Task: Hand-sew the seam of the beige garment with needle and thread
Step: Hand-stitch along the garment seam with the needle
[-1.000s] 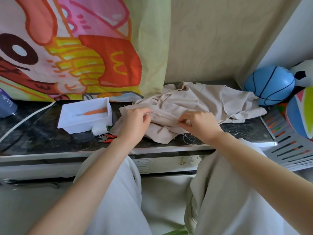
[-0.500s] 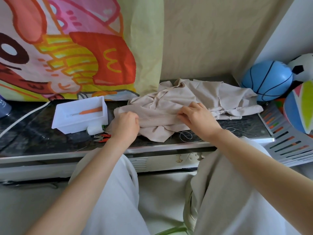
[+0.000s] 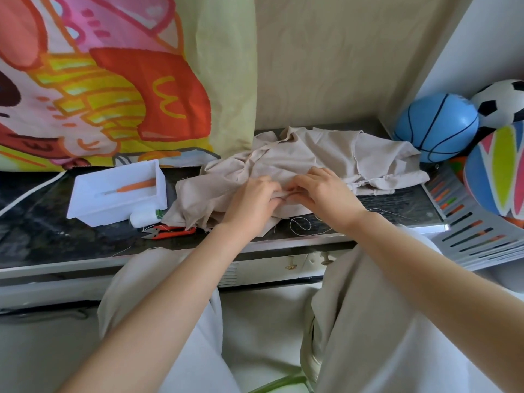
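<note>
Head view: left hand (image 3: 251, 202) and right hand (image 3: 323, 194), nearly touching, each pinch a fold of the beige garment (image 3: 312, 157) heaped under and beyond them; needle unseen, so it seems best to hold that fold taut for small stitches.

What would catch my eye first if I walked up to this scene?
The big, bright cartoon-printed cloth hanging at the back left grabs attention first. Next, the crumpled beige garment in the middle of the dark marbled tabletop, where the left hand and right hand meet, pinching a fold. A shiny blue toy basketball sits at the far right.
</note>
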